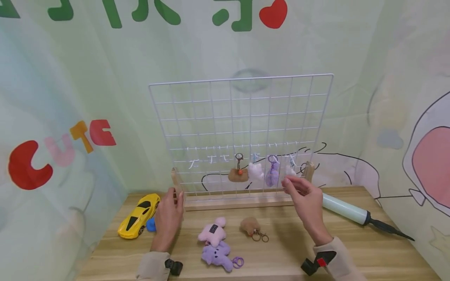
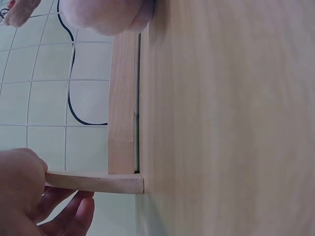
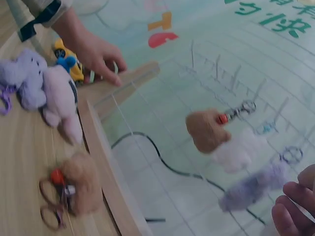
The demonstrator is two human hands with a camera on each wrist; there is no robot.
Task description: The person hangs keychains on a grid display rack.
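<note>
My left hand (image 1: 168,219) grips the wooden side post (image 2: 103,183) of the stand, thumb on one face and fingers on the other. The stand holds up a white wire grid (image 1: 242,113). From its hooks hang a brown plush keychain (image 1: 238,175), a white plush keychain (image 1: 256,171), a purple plush keychain (image 1: 272,176) and a second white plush (image 1: 290,170) at the right end. My right hand (image 1: 306,201) is raised by that last one, fingers loosely bent, fingertips right at its lower edge. In the right wrist view its fingers (image 3: 290,211) show beside the purple plush.
On the wooden table (image 1: 281,257) lie a pink plush (image 1: 213,233), another purple plush (image 1: 217,255) and a brown plush with rings (image 1: 250,226). A yellow toy car (image 1: 139,217) and a blue object (image 1: 151,224) sit left; a pale air pump (image 1: 346,208) lies right. Bare hooks (image 1: 211,159) line the grid's left.
</note>
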